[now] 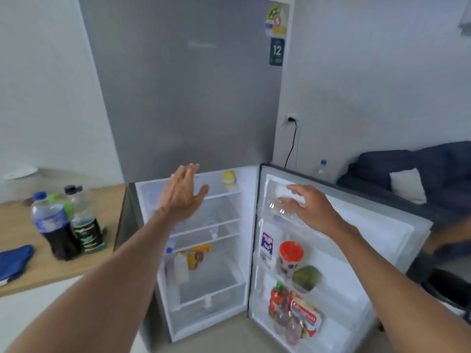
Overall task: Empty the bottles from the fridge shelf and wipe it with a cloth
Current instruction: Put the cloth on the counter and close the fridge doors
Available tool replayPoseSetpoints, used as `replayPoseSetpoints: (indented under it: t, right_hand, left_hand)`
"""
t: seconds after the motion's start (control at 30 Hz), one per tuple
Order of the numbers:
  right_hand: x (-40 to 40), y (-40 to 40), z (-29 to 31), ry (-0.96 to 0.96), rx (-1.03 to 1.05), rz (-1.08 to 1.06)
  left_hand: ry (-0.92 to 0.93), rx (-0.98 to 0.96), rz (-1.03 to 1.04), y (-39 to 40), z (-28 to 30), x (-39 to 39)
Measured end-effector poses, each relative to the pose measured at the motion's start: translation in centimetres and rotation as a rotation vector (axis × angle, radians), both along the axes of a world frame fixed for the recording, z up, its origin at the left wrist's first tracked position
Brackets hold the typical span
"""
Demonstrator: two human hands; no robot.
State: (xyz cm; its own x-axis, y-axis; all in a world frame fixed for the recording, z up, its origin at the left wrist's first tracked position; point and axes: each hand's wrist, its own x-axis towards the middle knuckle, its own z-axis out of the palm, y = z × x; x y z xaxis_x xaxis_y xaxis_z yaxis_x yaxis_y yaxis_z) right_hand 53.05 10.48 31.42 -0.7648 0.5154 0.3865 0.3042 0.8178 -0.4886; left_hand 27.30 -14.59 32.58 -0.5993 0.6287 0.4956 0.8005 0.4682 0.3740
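Two bare hands reach toward an open fridge point(193, 103), and neither holds anything. Left hand point(182, 192), near the centre of the view, is flat with fingers spread, palm turned toward the right, raised in front of the top shelf point(224, 193) of the lower compartment. Right hand point(309, 208), at about 3 o'clock from the left one, has its fingers loosely spread and curved downward over a clear plastic container point(281, 206) in the uppermost rack of the open door point(356, 233); whether it touches the container cannot be told.

At 1 o'clock from the left hand, a small yellow object point(229, 177) sits on the top shelf. Below, at 6 o'clock, the lower shelves hold a white bottle point(180, 267) and a yellow packet point(196, 254). The door racks, at 5 o'clock from the right hand, carry a red-lidded jar point(290, 256), a green fruit point(305, 277) and a red sauce bottle point(277, 296).

Far out at 9 o'clock, on a wooden counter point(84, 261), stand three bottles close together: a dark cola bottle point(52, 225) with a blue cap, a green-labelled bottle point(86, 225) with a black cap, and another behind them. A blue cloth point(14, 261) lies at the counter's left edge, well apart from both hands.
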Motion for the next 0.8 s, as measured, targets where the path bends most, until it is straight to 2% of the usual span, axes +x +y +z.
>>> replayPoseSetpoints:
  t: [0.17, 0.33, 0.47, 0.6, 0.8]
  right_hand:
    - [4.7, 10.1, -0.7, -0.063, 0.023, -0.098]
    - [6.4, 17.4, -0.6, -0.139, 0.053, -0.107]
    - [5.5, 20.1, -1.1, -0.194, 0.021, -0.08]
    - [5.3, 21.5, -0.7, -0.204, -0.1, -0.073]
    - [5.6, 21.9, 0.0, -0.231, -0.17, -0.041]
  left_hand:
    - [0.084, -0.049, 0.038, 12.7, -0.3, 1.5]
    - [0.208, -0.131, 0.215, 19.9, 0.0, 0.0]
    - [0.284, -0.197, 0.339, 22.1, -0.4, -2.0]
    - [0.33, -0.226, 0.438, 22.5, -0.9, -4.0]
    - [0.351, -0.155, 0.568, 21.7, -1.2, -5.6]
